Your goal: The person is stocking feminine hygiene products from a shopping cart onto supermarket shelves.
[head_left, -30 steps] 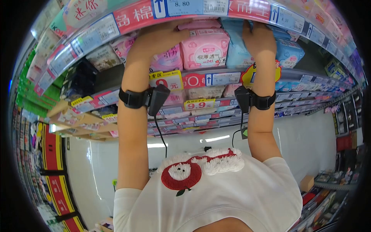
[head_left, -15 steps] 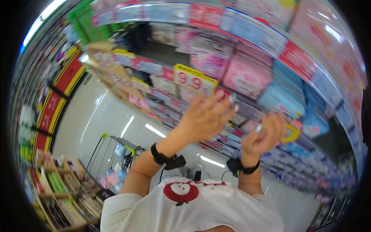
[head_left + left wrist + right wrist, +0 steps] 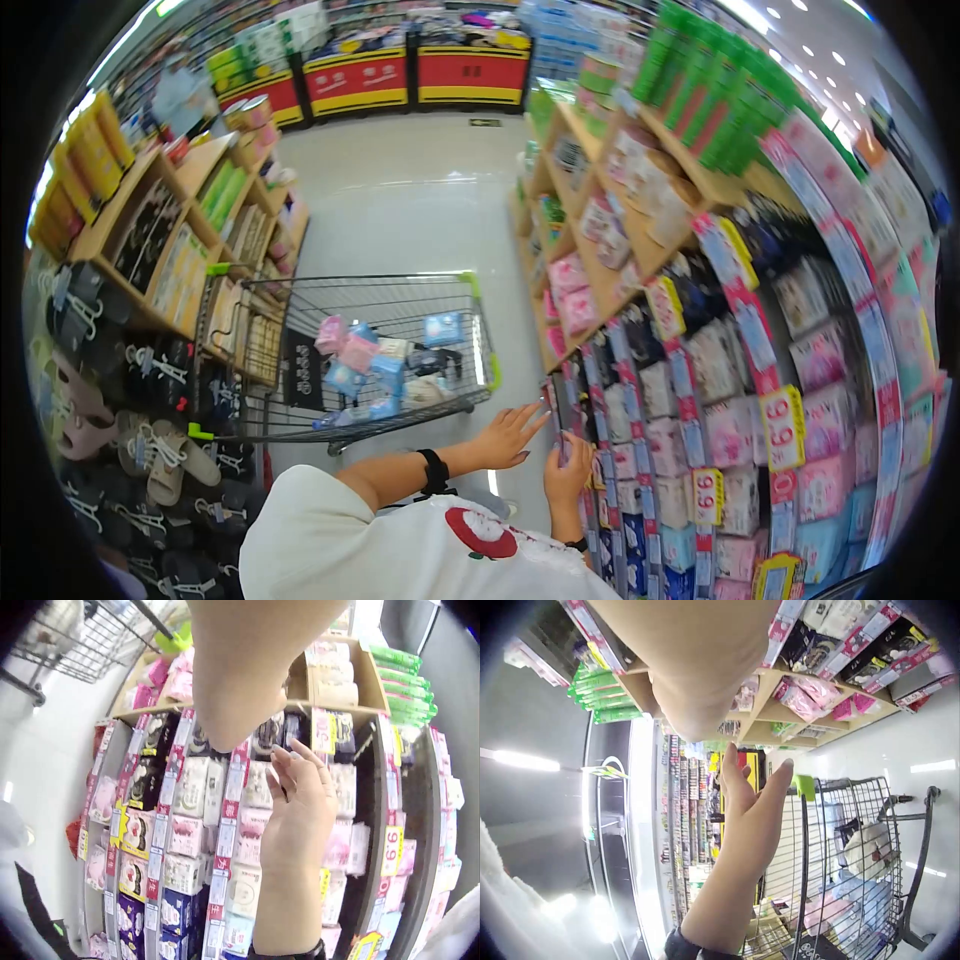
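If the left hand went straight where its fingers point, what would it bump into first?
Probably the front of the stocked shelves: in the head view the left hand points toward their lower rows. Depth is unclear, so which row I can't tell.

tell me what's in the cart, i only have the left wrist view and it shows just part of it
Observer: In the head view the cart holds pink packs and blue packs, among other things.
Operator: and is the left hand holding anything
Observer: No, the head view shows its fingers spread, with nothing in them.
Operator: what's at the far end of the aisle
Observer: Bins with red and yellow fronts, side by side.
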The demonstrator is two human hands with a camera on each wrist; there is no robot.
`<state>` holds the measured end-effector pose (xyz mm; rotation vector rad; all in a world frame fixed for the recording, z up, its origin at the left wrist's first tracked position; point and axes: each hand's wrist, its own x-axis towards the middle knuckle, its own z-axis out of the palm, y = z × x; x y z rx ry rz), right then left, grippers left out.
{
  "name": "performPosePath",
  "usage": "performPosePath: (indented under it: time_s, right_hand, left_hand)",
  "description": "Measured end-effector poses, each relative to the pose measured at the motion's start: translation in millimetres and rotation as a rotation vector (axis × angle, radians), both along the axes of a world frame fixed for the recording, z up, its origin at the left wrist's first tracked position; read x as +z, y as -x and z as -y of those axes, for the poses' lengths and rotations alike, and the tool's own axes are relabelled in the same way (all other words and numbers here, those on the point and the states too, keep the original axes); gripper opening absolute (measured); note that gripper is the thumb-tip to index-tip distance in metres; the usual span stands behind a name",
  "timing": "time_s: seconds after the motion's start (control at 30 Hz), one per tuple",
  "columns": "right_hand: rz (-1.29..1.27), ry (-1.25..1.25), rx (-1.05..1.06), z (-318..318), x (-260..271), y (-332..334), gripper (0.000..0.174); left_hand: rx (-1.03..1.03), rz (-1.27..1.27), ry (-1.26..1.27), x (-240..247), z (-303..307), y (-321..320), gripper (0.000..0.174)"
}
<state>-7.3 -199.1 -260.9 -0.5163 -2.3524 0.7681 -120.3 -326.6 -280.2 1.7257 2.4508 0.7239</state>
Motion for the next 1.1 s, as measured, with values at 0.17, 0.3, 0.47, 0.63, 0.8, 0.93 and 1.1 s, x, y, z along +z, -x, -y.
performPosePath:
  time_s: [0.17, 0.3, 0.47, 0.63, 0.8, 0.93, 1.1]
  right_hand:
    - [0.049, 0.062, 0.253, 81, -21, 96, 0.027]
    - [0.163, 0.073, 0.574, 161, -70, 171, 0.028]
    - [0.619, -0.163, 0.867, 215, -153, 195, 0.036]
    - [0.9, -0.044, 1.018, 222, -182, 213, 0.043]
    - [1.142, -0.031, 1.213, 216, -211, 251, 0.043]
    - [1.172, 0.101, 1.134, 222, -241, 285, 0.039]
    - [1.349, 0.76, 0.664, 208, -288, 306, 0.033]
  left_hand:
    - [0.286, 0.106, 0.033, -45, 108, 67, 0.085]
    - [0.726, 0.202, 0.027, -66, 215, 109, 0.072]
    - [1.128, 0.492, 0.323, -148, 327, 121, 0.069]
    - [1.187, 0.926, 0.463, -178, 366, 106, 0.06]
    - [1.197, 0.959, 0.34, -227, 360, 95, 0.057]
    - [1.186, 0.954, 0.364, -233, 350, 102, 0.054]
    - [1.13, 1.001, 0.343, -250, 337, 119, 0.051]
